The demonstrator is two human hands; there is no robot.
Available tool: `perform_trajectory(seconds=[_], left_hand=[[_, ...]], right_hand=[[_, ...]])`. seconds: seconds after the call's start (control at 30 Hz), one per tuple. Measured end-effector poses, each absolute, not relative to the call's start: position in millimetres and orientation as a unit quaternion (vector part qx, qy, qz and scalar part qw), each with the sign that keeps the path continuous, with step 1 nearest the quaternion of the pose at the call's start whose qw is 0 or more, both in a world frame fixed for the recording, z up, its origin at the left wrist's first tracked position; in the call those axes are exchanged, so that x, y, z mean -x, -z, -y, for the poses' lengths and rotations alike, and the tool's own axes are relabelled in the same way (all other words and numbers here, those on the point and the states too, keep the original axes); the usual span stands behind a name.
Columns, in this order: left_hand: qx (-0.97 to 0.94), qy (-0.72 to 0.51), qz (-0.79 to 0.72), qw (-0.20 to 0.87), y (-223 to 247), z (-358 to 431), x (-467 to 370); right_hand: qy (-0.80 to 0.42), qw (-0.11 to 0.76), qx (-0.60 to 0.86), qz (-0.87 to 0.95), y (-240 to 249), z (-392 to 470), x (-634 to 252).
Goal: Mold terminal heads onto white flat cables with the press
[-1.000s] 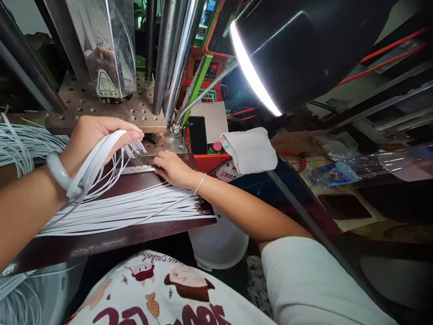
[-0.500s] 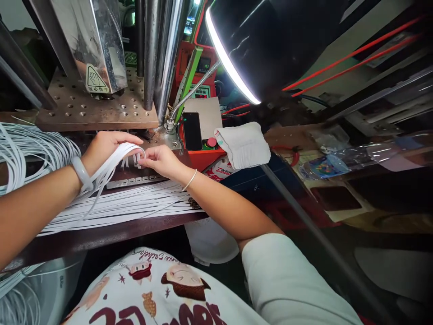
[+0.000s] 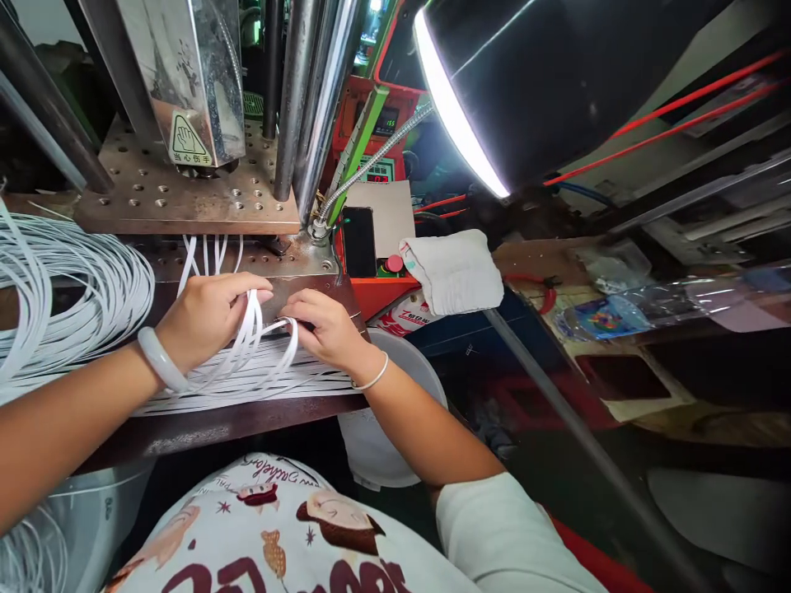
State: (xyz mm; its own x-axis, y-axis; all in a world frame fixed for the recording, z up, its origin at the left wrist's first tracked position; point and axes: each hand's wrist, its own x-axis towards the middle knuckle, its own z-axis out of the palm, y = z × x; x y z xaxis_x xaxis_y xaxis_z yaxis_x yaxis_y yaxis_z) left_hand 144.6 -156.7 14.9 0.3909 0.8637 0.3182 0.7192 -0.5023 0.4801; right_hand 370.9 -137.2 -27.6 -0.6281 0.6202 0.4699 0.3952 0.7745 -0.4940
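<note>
My left hand (image 3: 207, 317), with a pale bangle at the wrist, is closed around a bundle of thin white cables (image 3: 248, 329) that loops down below the fingers. My right hand (image 3: 325, 329) pinches a looped white cable (image 3: 289, 352) close by, to the right; its fingertips partly hide the cable end. Behind my left hand, several white cable strands (image 3: 216, 254) come out from under the drilled metal plate (image 3: 198, 210) of a press. Beneath both hands, long straight white cables (image 3: 309, 380) lie along the bench edge.
A large coil of white cable (image 3: 117, 288) lies at left. The press bears a hand-warning sticker (image 3: 189, 142). On the right are a phone (image 3: 359, 241), a red button (image 3: 394, 263), a folded white cloth (image 3: 454, 272) and a bright lamp (image 3: 457, 107). A white bucket (image 3: 395, 445) stands below.
Both hands have moved toward me and slightly apart, the right one shifting rightward. The slotted metal strip once beneath them no longer shows, and cable strands now emerge from under the press plate.
</note>
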Motion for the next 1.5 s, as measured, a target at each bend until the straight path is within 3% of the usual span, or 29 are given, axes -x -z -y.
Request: perform_trajectory(seconds=[0.1, 0.2, 0.3, 0.43, 0.53, 0.73, 0.9, 1.03, 1.27, 1.4, 1.5], left_hand=[[-0.841, -0.258, -0.449, 0.157, 0, 160, -142], [-0.846, -0.293, -0.423, 0.138, 10, 162, -135], [-0.808, -0.362, -0.429, 0.177, 11, 164, -131], [-0.786, -0.367, -0.45, 0.211, 18, 161, -131], [-0.806, -0.359, -0.439, 0.169, 23, 159, -133], [-0.896, -0.332, -0.294, -0.035, 15, 170, -140], [-0.9, -0.326, -0.286, -0.052, 16, 179, -139], [-0.887, -0.244, -0.378, -0.105, 17, 186, -131], [-0.852, -0.344, -0.393, 0.041, 6, 183, -116], [-0.865, -0.285, -0.411, -0.03, 6, 183, -114], [-0.872, -0.199, -0.437, -0.093, 5, 189, -116]], right_hand=[[-0.154, 0.367, 0.255, 0.881, 38, 142, -372], [-0.107, 0.349, 0.259, 0.894, 41, 145, -370], [-0.063, 0.328, 0.266, 0.904, 41, 147, -367], [-0.043, 0.304, 0.289, 0.907, 42, 147, -363], [-0.063, 0.299, 0.29, 0.907, 42, 146, -362], [-0.047, 0.302, 0.277, 0.911, 44, 147, -365], [-0.071, 0.312, 0.259, 0.911, 45, 147, -367], [-0.032, 0.303, 0.265, 0.915, 45, 147, -367], [-0.052, 0.297, 0.263, 0.917, 45, 149, -367], [0.011, 0.266, 0.245, 0.932, 41, 154, -365], [-0.008, 0.262, 0.25, 0.932, 41, 154, -365]])
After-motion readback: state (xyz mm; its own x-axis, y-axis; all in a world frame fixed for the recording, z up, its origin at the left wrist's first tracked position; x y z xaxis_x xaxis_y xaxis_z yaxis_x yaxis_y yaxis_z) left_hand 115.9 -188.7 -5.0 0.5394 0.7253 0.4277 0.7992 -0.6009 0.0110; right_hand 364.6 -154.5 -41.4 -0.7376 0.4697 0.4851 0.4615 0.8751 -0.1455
